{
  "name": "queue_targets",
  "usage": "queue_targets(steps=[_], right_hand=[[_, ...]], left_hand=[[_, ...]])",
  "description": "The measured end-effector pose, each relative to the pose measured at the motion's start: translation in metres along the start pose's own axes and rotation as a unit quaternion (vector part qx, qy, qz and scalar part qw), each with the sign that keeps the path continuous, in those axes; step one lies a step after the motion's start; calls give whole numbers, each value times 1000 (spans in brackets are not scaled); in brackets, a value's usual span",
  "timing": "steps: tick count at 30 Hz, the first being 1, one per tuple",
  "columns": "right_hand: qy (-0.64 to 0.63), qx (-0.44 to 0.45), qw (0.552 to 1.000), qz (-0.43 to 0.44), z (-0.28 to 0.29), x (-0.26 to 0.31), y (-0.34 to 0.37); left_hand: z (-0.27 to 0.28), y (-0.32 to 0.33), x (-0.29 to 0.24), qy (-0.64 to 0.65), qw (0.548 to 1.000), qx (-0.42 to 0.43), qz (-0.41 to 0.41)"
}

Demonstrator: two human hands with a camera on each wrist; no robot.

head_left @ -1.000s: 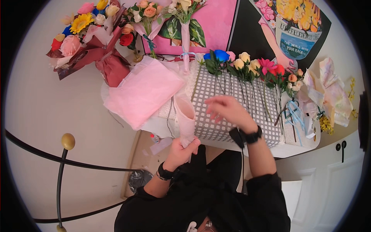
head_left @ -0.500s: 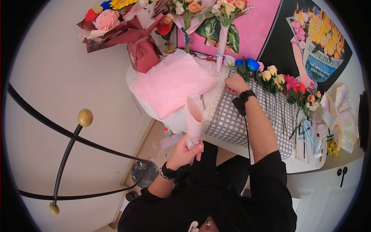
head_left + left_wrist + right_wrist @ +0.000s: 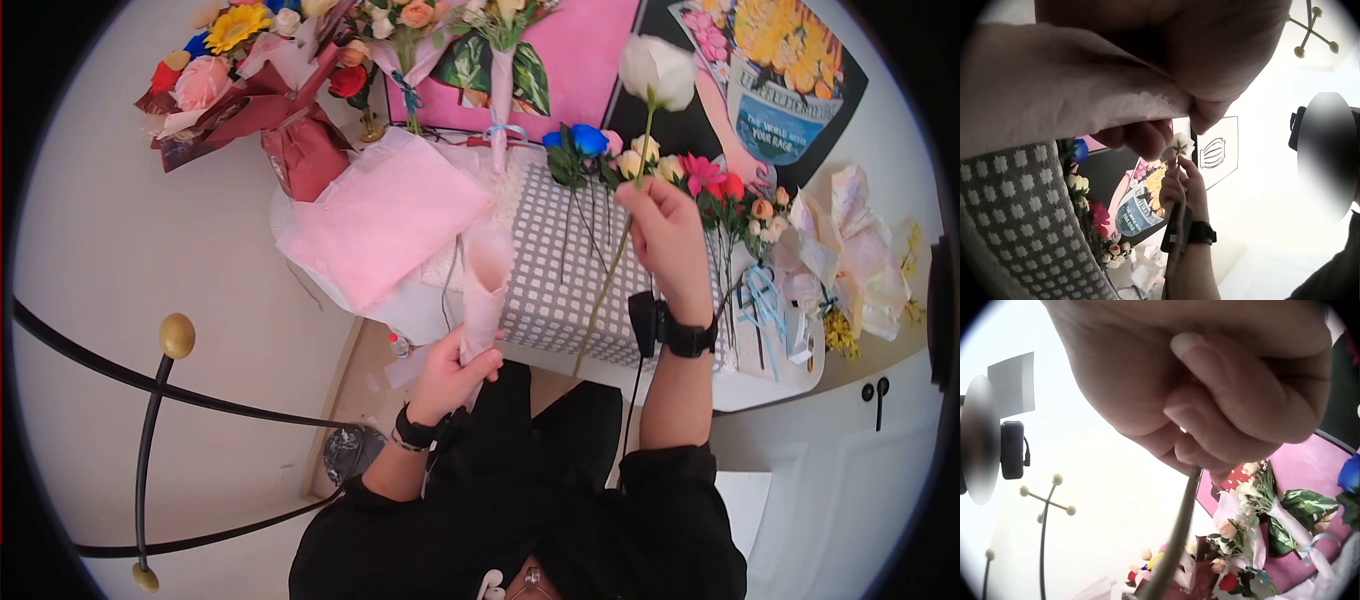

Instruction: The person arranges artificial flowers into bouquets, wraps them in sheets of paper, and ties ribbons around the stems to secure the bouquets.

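Observation:
In the head view my left hand (image 3: pixel 452 378) grips the lower end of a pink paper cone (image 3: pixel 486 290), its wide mouth tilted up toward the table. The left wrist view shows the same wrapping paper (image 3: pixel 1085 94) close up, with fingers curled round it. My right hand (image 3: pixel 665 235) pinches the stem of a white rose (image 3: pixel 657 74) and holds it upright above the table. Its long green stem (image 3: pixel 1179 537) runs down out of the curled fingers in the right wrist view. Paper cone and rose are apart.
Several loose flowers, among them a blue rose (image 3: pixel 588 140) and a magenta flower (image 3: pixel 700 172), lie along the checked cloth (image 3: pixel 560 290). Pink paper sheets (image 3: pixel 390 220) lie left of it. Behind stand a maroon-wrapped bouquet (image 3: pixel 305 150) and smaller bouquets. Light-blue ribbon (image 3: pixel 765 295) lies at right.
My right hand reached to the flowers at the cloth's back left, took hold of the white rose and lifted it up and to the right. The left hand keeps its grip on the paper cone.

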State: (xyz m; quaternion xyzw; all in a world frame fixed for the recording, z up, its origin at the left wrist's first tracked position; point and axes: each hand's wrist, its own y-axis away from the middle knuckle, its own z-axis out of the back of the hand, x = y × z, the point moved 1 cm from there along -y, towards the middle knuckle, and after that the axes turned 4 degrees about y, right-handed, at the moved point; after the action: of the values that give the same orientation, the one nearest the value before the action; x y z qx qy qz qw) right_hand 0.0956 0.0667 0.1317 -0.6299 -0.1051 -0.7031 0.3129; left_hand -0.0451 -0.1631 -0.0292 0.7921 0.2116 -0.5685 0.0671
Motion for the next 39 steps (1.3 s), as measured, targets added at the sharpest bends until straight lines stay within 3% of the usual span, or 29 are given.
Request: queue_targets(steps=[2,4,7,10,12,16,18,25,27,31,33,39], right_hand=[[23,-23,999,15,13,11,8],[-66,-43,996,46,28,35,17],[-105,-91,978,152,56,63,26],[-167,-107,957,211,70,83,25],[-148,-117,960,209,74,83,19],[-134,-114,965,196,79,69,0],[-123,-164,962,182,81,65,-5],[-132,-169,958,190,94,63,-13],[-121,-175,961,176,85,60,-11],[-102,-135,973,158,64,46,-4],[-75,-94,978,170,57,36,-4],[-13,-36,995,92,32,17,15]], left_hand=[[-19,-7,1,-41,998,36,12],[-31,-11,5,-43,998,45,24],[-39,-11,20,18,997,58,56],[-47,-12,29,-63,991,77,85],[-54,-13,34,-83,993,74,45],[-59,-14,35,-71,991,77,89],[-62,-15,33,-88,989,91,73],[-64,-16,28,-124,986,96,58],[-65,-19,34,-177,974,109,-87],[-66,-20,31,-187,971,120,-88],[-69,-18,23,-155,982,111,-2],[-74,-17,9,-198,976,91,-24]])
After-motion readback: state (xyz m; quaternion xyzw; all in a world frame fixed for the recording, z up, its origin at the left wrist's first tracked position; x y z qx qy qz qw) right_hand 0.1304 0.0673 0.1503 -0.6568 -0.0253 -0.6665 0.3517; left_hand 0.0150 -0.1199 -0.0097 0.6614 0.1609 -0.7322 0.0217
